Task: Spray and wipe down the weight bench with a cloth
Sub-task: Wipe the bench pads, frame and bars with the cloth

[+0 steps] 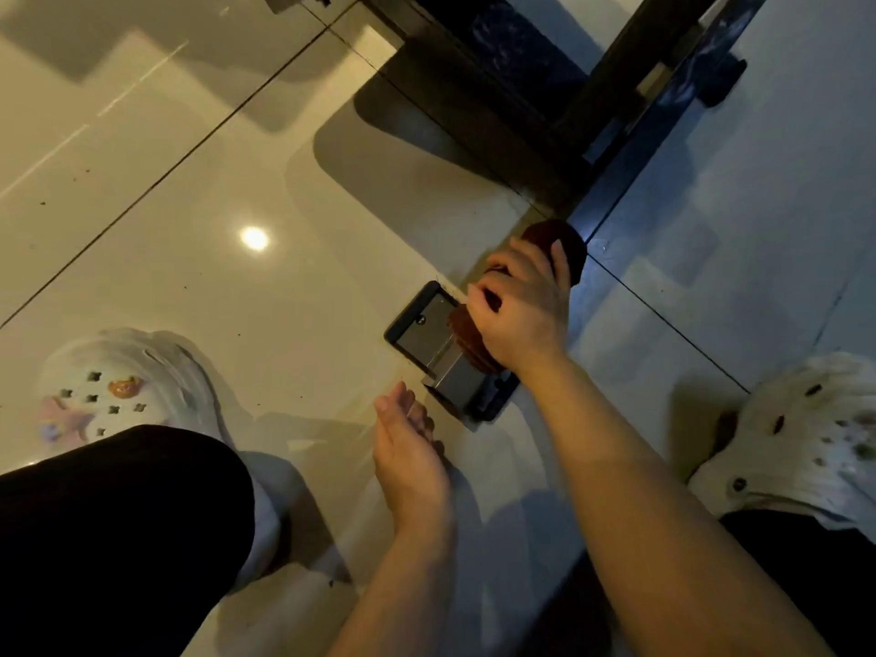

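Note:
I look down at the bench's black metal frame (611, 215), which runs across the tiled floor from the upper right to a foot (441, 343) with a grey end plate near the middle. My right hand (521, 310) grips a dark reddish-brown cloth (561, 239) wrapped over the frame bar just above that foot; the cloth shows past my fingers and under my palm. My left hand (410, 448) hovers open and empty below the foot, fingers relaxed, not touching the frame. No spray bottle is in view.
Glossy beige floor tiles (213, 220) reflect a ceiling light. My two white clogs stand at the left (118, 386) and right (801, 448), with my dark trouser legs below them. More black bench frame (479, 64) crosses the top of the view.

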Motion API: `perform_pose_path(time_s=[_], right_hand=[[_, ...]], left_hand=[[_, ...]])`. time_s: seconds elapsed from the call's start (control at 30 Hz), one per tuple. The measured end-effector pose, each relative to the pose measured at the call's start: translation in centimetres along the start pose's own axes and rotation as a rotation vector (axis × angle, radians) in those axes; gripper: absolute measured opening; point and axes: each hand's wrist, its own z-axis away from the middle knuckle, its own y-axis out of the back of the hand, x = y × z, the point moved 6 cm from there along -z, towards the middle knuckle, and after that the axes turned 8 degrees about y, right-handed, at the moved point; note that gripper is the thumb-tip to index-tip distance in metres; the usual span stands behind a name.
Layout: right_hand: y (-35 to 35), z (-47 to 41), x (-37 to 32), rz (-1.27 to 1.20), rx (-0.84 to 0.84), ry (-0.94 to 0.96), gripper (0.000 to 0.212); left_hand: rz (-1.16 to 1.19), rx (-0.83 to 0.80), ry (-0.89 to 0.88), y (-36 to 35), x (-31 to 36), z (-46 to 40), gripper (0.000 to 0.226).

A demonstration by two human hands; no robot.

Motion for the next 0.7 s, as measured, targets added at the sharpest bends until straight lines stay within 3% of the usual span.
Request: perform_pose_path(time_s=[0.1,0.27,0.43,0.57,0.7], right_hand=[[0.7,-2.8,4.2,0.005,-0.014,-0.065,0.049],[1.2,-4.7,8.1,-0.064,0.029,-0.221,0.040],[-0.1,1.0,1.9,-0.418,0.115,-0.438,0.087],[-1.3,5.8,-3.5,-0.765,0.289,-0.496,0.088],[-1.7,5.7,-2.7,-0.978,0.278,-0.555,0.101]], left_hand=[[-0.024,0.017,-0.042,-0.1,0.4,-0.2,0.052],[-0.074,0.048,-0.088,-0.6,0.5,-0.9,0.051],[-0.174,0.013,-0.162,-2.7,1.2,-0.7,0.051],[-0.227,-0.015,-0.189,-3.3,1.7,-0.9,0.053],[-0.371,0.081,-0.169,-3.0,2.1,-0.8,0.072]])
